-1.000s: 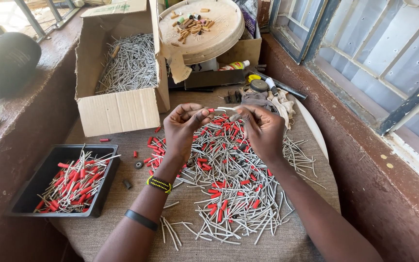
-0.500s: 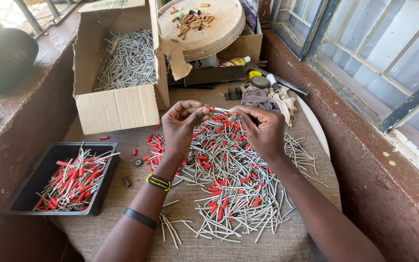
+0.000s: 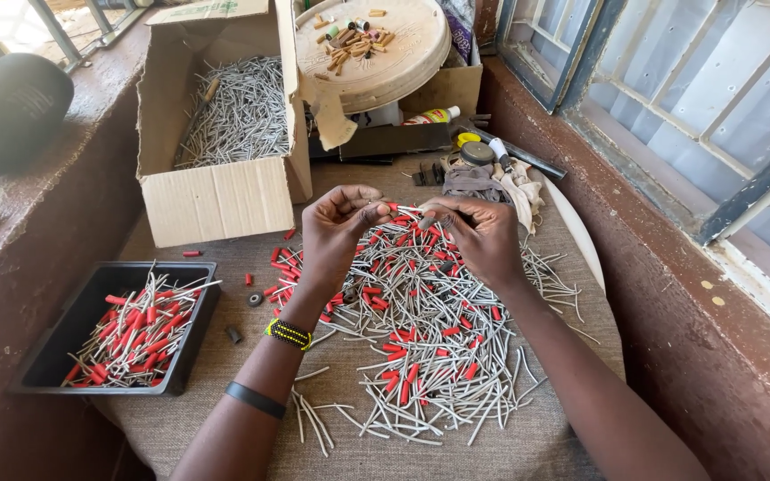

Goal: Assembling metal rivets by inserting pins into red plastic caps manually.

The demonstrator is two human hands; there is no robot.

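A wide pile of thin grey sticks and short red sleeves (image 3: pixel 421 330) is spread over the cloth-covered table (image 3: pixel 545 445). Above its far edge my left hand (image 3: pixel 336 227) and my right hand (image 3: pixel 479 233) are raised close together. Between their fingertips they pinch one thin grey stick with a red sleeve (image 3: pixel 407 212), held roughly level. A beaded band and a dark band circle my left wrist.
A black tray (image 3: pixel 42 356) of finished red-sleeved sticks sits at the left. An open cardboard box (image 3: pixel 216 200) of bare grey sticks stands behind it. Farther back are a round wooden board (image 3: pixel 403 67) with small pieces, a yellow-capped bottle, rags and a window at right.
Both hands have lifted slightly from the pile and come together, now pinching a single stick between their fingertips.
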